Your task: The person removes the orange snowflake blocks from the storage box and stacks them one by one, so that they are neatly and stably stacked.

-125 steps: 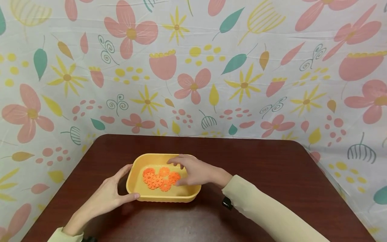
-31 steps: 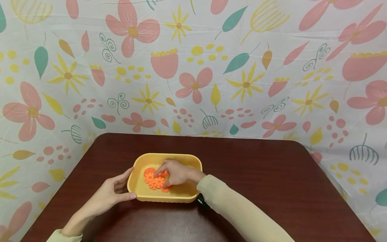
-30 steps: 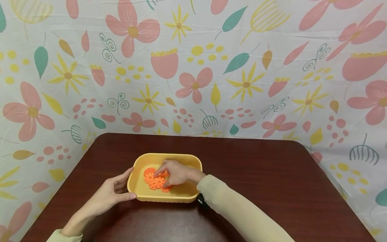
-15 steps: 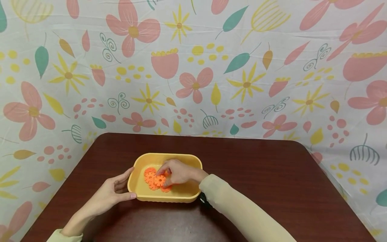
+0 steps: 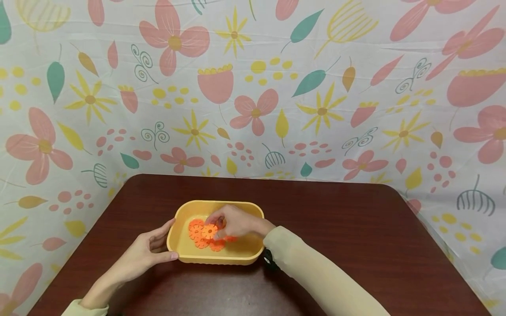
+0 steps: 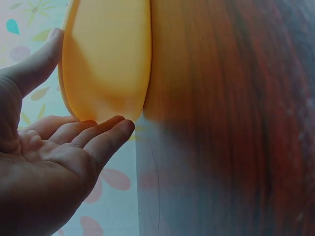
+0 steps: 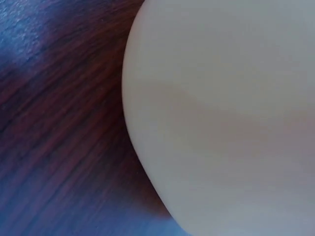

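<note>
A yellow plastic basin [image 5: 215,260] holds several orange notched plastic discs [image 5: 195,230]. My right hand [image 5: 237,221] reaches in over its right side and pinches one orange notched disc [image 5: 208,231] between thumb and fingers, just above the others. At the left end, my left hand [image 5: 140,254] holds the basin, thumb near the front corner and fingers at the back. The left wrist view shows that hand [image 6: 59,152] with thumb and fingertips against the basin [image 6: 110,54]. Only the basin's pale wall [image 7: 206,123] fills the right wrist view; the right hand is hidden there.
The basin stands on a dark reddish-brown table [image 5: 336,228] with rounded far corners. Behind it hangs a white cloth [image 5: 245,52] printed with flowers and leaves. A black band [image 5: 269,259] shows under the right sleeve, close to the basin's right end.
My right hand has come down into the basin, then risen slightly with an orange notched disc in its pinch. A disc under the hand shows again. My left hand stays at the left end.
</note>
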Demonstrator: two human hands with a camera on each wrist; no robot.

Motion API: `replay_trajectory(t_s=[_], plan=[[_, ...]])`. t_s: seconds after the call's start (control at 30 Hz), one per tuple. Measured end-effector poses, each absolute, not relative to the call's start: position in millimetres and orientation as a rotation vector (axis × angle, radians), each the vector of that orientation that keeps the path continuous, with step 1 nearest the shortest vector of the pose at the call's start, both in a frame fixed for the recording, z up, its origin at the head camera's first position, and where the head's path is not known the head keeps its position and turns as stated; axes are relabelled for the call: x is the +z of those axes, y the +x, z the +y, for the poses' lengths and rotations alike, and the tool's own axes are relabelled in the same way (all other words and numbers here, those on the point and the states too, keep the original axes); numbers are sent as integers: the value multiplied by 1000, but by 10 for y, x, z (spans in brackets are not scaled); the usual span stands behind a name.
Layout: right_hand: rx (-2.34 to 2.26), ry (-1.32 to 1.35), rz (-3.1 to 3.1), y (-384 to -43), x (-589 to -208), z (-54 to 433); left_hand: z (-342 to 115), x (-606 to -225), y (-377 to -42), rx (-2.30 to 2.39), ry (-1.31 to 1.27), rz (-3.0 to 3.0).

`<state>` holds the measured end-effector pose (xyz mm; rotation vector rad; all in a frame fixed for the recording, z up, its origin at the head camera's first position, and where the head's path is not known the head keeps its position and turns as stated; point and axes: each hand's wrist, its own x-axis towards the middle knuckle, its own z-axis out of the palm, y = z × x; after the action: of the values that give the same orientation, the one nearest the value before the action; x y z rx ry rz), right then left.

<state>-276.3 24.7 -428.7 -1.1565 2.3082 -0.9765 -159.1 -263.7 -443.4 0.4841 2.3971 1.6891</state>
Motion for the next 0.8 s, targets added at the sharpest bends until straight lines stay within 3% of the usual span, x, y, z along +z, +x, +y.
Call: replay_trajectory(t_s=[0.43, 0.8], plan=[[-1103, -1122, 2259, -2768, -4181, 374, -2643, -4450, -1582, 1692, 474, 2397], [-1123, -1252, 2334, -2765, -3960, 635, -2650, -4429, -1588, 1693, 494, 2399]])
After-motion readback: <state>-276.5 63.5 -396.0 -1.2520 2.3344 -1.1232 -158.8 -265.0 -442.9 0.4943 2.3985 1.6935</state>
